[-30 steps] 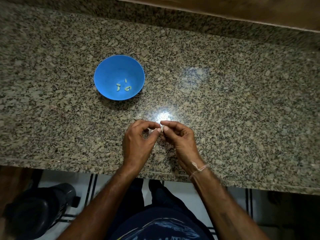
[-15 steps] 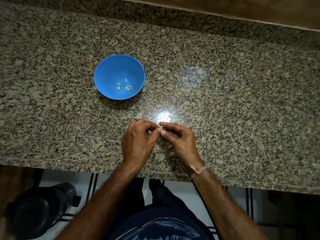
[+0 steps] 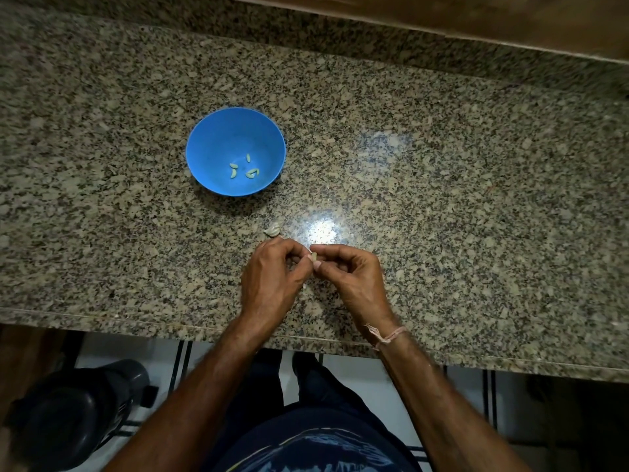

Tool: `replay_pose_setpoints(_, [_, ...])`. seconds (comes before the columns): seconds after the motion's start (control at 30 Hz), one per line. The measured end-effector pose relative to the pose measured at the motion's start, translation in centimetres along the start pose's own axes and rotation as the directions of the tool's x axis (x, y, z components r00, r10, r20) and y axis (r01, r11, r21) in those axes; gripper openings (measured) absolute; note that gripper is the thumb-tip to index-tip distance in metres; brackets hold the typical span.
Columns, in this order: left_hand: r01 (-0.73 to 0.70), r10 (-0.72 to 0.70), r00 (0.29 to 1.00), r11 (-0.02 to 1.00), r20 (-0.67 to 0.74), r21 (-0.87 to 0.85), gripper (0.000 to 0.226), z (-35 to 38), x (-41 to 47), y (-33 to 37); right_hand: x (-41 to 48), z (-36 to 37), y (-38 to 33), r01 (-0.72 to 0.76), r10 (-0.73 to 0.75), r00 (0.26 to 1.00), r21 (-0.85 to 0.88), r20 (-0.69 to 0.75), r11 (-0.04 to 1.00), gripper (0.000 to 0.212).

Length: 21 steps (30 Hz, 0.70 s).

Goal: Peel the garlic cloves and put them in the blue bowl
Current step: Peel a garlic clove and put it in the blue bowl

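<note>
Both hands pinch one clove (image 3: 313,257) between them — left hand (image 3: 272,279) steadying, right hand (image 3: 354,277) likely stripping skin — low over the tabletop (image 3: 442,199), bowl (image 3: 211,137) near, holding peeled cloves (image 3: 243,168).

clove (image 3: 313,257): small, pale, roughly upright, pinched between left fingers (image 3: 295,247) and right fingers (image 3: 326,248); only a sliver shows between the tips; skin on or off cannot be told
bowl (image 3: 211,141): blue, round, upright, open side up; beyond the fingers and to their left, well apart from them
peeled cloves (image 3: 234,172): about four small pale-green pieces, loose on the bowl floor, toward the side nearest the fingers
loose piece (image 3: 273,229): whitish, crumpled, just beyond the left fingers, between them and the bowl; clove or skin cannot be told
</note>
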State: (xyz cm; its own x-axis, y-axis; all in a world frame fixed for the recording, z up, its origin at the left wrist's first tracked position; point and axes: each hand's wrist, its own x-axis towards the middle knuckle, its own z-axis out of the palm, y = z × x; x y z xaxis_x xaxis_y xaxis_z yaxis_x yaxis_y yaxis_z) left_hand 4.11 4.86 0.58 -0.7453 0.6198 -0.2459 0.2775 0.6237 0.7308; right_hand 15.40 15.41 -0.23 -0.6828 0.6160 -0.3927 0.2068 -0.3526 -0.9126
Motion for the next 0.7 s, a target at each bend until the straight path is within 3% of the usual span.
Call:
replay_pose_setpoints(0.27, [0.015,-0.014,0.999,0.999,0.034,-0.049,0.011,0.7,-0.1,-0.5,-0.2,-0.1,0.2,-0.091,0.09,0.996,0.055,0.017,0.994,0.026])
replay_pose_setpoints(0.57, [0.137,-0.127,0.99,0.967,0.061,-0.214,0.007,0.7,-0.1,-0.9,0.1,0.1,0.9,-0.283,0.289,0.956,0.383,0.042,0.879,0.029])
replay_pose_setpoints(0.7, [0.143,-0.145,0.989,0.98,-0.01,-0.139,0.006,0.9,-0.1,-1.6,0.3,-0.2,0.9,-0.284,0.306,0.952,0.41,0.013,0.866,0.028])
